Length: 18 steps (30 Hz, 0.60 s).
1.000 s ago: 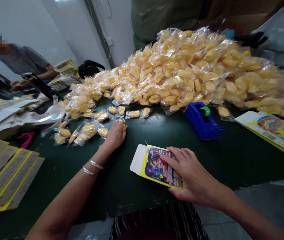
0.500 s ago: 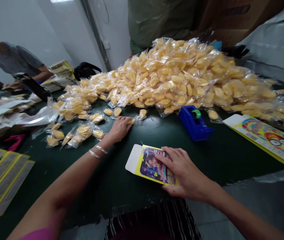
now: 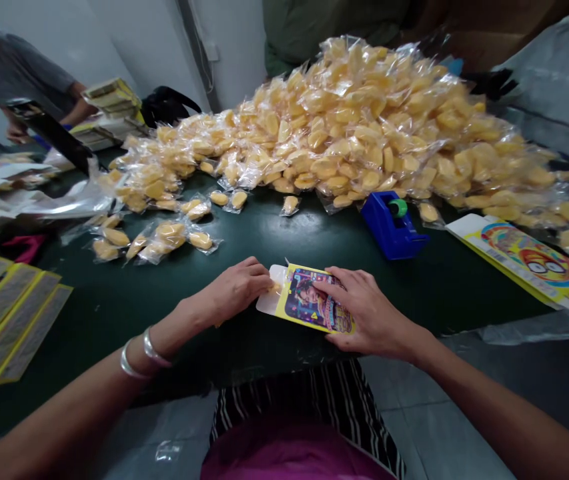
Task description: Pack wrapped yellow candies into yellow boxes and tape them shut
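Observation:
My left hand (image 3: pixel 244 287) is closed on a yellow oval piece in clear wrap (image 3: pixel 275 287), mostly covered by the fingers. It is at the white flap end of a small printed yellow box (image 3: pixel 309 298); whether the piece is inside the opening I cannot tell. My right hand (image 3: pixel 364 307) grips the box's other end, fingers along the far edge and thumb at the near edge. The box lies flat on or just above the dark green table (image 3: pixel 254 230). Several wrapped yellow pieces (image 3: pixel 164 240) lie loose beyond my left hand.
A large heap of wrapped yellow pieces (image 3: pixel 344 127) fills the back. A blue tape dispenser (image 3: pixel 391 230) stands before it. Flat printed boxes (image 3: pixel 539 260) lie right, yellow-edged cartons (image 3: pixel 9 313) left. A person in grey (image 3: pixel 19 73) works at far left.
My left hand has come back from the loose pieces to the flap end of the box, carrying a wrapped piece. My right hand still holds the box; the view has shifted slightly.

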Each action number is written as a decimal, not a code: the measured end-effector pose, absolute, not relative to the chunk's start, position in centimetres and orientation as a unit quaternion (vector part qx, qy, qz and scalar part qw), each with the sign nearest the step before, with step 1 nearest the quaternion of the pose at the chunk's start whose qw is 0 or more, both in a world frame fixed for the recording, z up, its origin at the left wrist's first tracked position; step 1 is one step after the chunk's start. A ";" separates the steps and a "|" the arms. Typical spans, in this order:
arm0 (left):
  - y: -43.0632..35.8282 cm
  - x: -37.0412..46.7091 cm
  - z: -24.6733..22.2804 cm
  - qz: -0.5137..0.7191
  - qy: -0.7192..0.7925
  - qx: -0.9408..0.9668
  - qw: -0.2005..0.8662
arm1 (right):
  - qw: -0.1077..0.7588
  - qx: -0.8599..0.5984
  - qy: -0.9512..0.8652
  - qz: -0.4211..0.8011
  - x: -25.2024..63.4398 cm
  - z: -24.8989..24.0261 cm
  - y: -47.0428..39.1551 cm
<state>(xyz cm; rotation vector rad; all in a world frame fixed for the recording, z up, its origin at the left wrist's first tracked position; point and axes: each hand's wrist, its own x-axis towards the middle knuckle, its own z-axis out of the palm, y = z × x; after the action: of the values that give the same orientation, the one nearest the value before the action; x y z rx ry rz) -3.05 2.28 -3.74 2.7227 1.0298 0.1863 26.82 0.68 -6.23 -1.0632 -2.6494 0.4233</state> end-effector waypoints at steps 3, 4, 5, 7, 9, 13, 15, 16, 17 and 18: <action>2.6 -2.8 -3.2 0.001 0.356 0.931 0.080 | 0.134 -0.358 -0.912 0.151 26.9 -6.3 0.7; 2.5 -2.7 -3.2 -0.003 0.363 0.929 0.077 | 0.135 -0.357 -0.912 0.151 26.9 -6.2 0.7; 2.5 -2.6 -3.4 0.010 0.370 0.925 0.085 | 0.136 -0.356 -0.912 0.149 26.9 -6.2 0.7; 2.2 -2.1 -4.0 0.080 0.380 0.909 0.152 | 0.138 -0.357 -0.913 0.142 26.8 -6.2 0.6; 1.9 -1.9 -4.4 0.162 0.392 0.866 0.264 | 0.139 -0.360 -0.913 0.135 26.8 -6.3 0.6; 0.8 -3.2 -3.8 0.268 0.461 0.768 0.355 | 0.134 -0.365 -0.912 0.129 26.8 -6.4 0.5; -0.5 -4.4 -3.0 0.289 0.523 0.738 0.314 | 0.132 -0.364 -0.913 0.128 26.8 -6.5 0.5; -1.3 -4.9 -2.8 0.271 0.553 0.730 0.299 | 0.133 -0.363 -0.913 0.128 26.8 -6.5 0.5; -2.1 -5.2 -2.8 0.238 0.576 0.727 0.287 | 0.134 -0.361 -0.914 0.128 26.9 -6.5 0.5; -2.9 -5.3 -2.9 0.200 0.591 0.730 0.279 | 0.135 -0.359 -0.915 0.127 26.9 -6.5 0.5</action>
<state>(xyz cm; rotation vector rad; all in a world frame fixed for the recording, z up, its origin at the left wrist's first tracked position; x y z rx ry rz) -5.34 -2.86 -2.94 1.9595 1.5851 0.5379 26.89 0.46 -6.54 -1.0386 -2.6502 0.3687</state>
